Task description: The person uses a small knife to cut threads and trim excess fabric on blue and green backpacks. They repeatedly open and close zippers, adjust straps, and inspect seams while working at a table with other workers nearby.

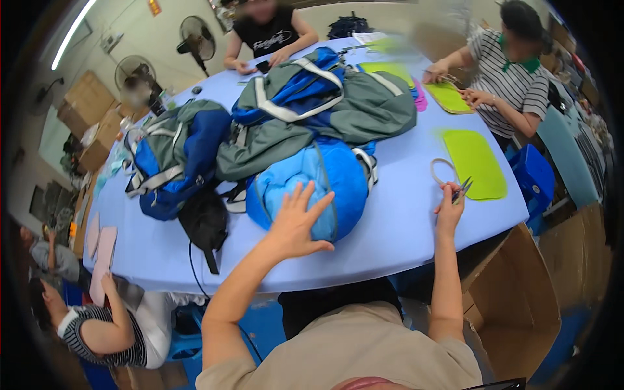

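My left hand (296,224) lies with its fingers spread on the rounded light-blue end of a blue bag (351,198). Grey piping and part of a pale strap show on that bag. In my right hand (448,208), near the table's right side, is a small pair of scissors (465,186), blades pointing up and to the right. A thin beige loop (433,170) stands up beside those fingers; whether they grip it too I cannot tell. Just right of the scissors lies a flat lime-green piece (478,162) with rounded corners.
Grey-green and blue bags (383,107) with white straps heap across the table (403,240); another bag (205,140) and a black pouch (203,221) lie left. Co-workers sit around it, one handling a lime-green piece (448,97). An open cardboard box (520,292) stands at right.
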`<state>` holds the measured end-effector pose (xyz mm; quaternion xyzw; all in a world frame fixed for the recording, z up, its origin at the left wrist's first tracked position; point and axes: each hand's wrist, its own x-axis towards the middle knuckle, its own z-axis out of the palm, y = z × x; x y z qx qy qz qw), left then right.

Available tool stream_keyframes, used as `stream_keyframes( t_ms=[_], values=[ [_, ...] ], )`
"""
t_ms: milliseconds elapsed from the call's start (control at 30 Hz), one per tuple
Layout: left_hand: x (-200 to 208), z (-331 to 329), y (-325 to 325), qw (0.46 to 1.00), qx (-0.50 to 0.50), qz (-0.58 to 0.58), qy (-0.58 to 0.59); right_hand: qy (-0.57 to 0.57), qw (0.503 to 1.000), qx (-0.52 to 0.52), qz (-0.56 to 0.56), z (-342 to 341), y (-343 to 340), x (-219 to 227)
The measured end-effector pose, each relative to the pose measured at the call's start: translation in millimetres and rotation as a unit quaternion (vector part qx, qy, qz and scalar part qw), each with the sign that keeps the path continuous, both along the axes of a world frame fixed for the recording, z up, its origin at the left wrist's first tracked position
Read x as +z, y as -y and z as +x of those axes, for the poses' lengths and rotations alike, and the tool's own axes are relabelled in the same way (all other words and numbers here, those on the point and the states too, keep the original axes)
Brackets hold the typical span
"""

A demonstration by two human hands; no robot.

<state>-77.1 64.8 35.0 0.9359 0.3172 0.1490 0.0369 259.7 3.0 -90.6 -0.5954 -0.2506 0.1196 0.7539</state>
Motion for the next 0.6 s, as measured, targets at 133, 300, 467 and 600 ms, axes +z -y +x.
stream_keyframes(
  t_ms=[133, 300, 467, 600],
  values=[
    [-76.5, 5.5, -10.2, 0.989, 0.011, 0.100, 0.109, 0.026, 1.000, 0.003, -0.014, -0.9, -4.3, -0.7],
    [-93.7, 25.4, -6.4, 0.981, 0.015, 0.051, 0.186, 0.007, 1.000, 0.024, 0.011, 8.4, -3.6, -11.0],
    [-83.2, 54.8, 68.8, 0.979, -0.026, 0.049, 0.196, -0.066, 0.987, 0.149, -0.007, -46.2, 25.6, 19.1],
    [-73.5, 61.8, 111.2, 0.979, -0.050, -0.029, 0.193, -0.056, 0.967, 0.247, -0.030, -84.5, 57.5, 49.6]
  ],
)
